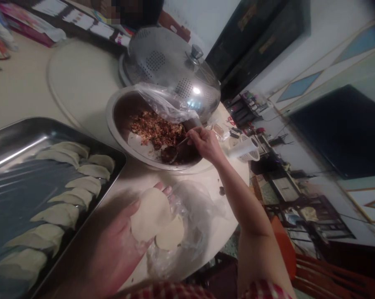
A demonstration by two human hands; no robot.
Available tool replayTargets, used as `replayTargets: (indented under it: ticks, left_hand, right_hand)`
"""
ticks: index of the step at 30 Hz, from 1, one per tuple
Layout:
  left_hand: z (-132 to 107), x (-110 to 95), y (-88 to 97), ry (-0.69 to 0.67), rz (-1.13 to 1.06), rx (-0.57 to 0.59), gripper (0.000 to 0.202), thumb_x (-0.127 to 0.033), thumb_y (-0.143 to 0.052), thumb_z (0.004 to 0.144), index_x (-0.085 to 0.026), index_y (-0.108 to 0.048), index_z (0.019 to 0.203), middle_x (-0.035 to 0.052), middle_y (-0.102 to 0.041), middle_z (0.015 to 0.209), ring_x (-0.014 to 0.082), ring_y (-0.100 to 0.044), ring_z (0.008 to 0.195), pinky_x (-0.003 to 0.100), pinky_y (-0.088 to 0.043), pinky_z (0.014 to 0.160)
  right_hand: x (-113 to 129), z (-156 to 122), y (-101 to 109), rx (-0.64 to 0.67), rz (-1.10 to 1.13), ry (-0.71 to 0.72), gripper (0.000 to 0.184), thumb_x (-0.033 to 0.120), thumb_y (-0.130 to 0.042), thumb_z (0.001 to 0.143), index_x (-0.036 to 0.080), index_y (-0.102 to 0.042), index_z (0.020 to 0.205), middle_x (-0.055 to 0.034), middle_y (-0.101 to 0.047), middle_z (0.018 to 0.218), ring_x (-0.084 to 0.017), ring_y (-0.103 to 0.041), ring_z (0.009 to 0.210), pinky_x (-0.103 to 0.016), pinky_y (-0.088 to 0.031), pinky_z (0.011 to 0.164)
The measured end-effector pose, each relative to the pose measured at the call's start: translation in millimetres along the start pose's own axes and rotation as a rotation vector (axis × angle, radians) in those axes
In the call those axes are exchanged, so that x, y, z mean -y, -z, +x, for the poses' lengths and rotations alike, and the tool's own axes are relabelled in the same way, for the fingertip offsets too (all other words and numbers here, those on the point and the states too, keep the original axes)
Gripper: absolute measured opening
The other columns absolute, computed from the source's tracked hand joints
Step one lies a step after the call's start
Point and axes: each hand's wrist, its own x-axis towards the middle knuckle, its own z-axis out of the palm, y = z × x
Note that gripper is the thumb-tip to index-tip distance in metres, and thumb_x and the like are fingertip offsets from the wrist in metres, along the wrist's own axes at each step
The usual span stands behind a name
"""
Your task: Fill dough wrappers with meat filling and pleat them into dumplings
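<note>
On the palm and fingers of my left hand rests a round dumpling wrapper, with the thumb along its edge. My right hand is closed around the handle of a metal spoon, whose bowl dips into the near side of a large metal bowl. Chopped filling covers part of that bowl's inside. Behind my left hand, more wrappers lie on a clear plastic bag. Folded dumplings line the right side of a metal tray at the left.
A perforated metal lid with a knob stands behind the bowl, and a plastic bag hangs over the bowl's far rim. To the right are a white cylinder and a white basket. An orange chair stands beside the table.
</note>
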Motion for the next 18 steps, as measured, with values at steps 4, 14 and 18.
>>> replayTargets:
  ticks: [4,14,18]
  left_hand:
    - [0,1,-0.8,0.006,-0.003,0.053,0.043,-0.04,-0.06,0.088,-0.027,-0.066,0.129,0.0052,-0.056,0.14,0.0258,-0.054,0.131,0.038,-0.05,0.104]
    - [-3,3,-2.7,-0.058,0.026,-0.028,0.037,-0.036,-0.045,0.098,-0.027,-0.068,0.126,0.0036,-0.059,0.138,0.0232,-0.06,0.125,0.031,-0.054,0.098]
    - [-2,3,1.4,-0.047,0.027,0.013,0.037,-0.038,-0.052,0.094,-0.029,-0.067,0.127,0.0024,-0.058,0.139,0.0244,-0.056,0.13,0.033,-0.053,0.1]
  right_hand:
    - [2,2,8,-0.109,-0.071,-0.018,0.025,0.028,-0.048,0.093,0.018,-0.066,0.079,0.0019,-0.067,0.061,-0.013,-0.061,0.06,-0.024,-0.041,0.062]
    - [15,-7,-1,-0.048,-0.336,0.056,0.028,0.025,-0.045,0.096,0.018,-0.066,0.078,-0.0024,-0.069,0.068,-0.016,-0.064,0.066,-0.027,-0.042,0.067]
    - [16,-9,-5,0.001,-0.263,0.08,0.029,0.03,-0.043,0.098,0.018,-0.066,0.085,-0.003,-0.071,0.073,-0.016,-0.064,0.07,-0.026,-0.043,0.067]
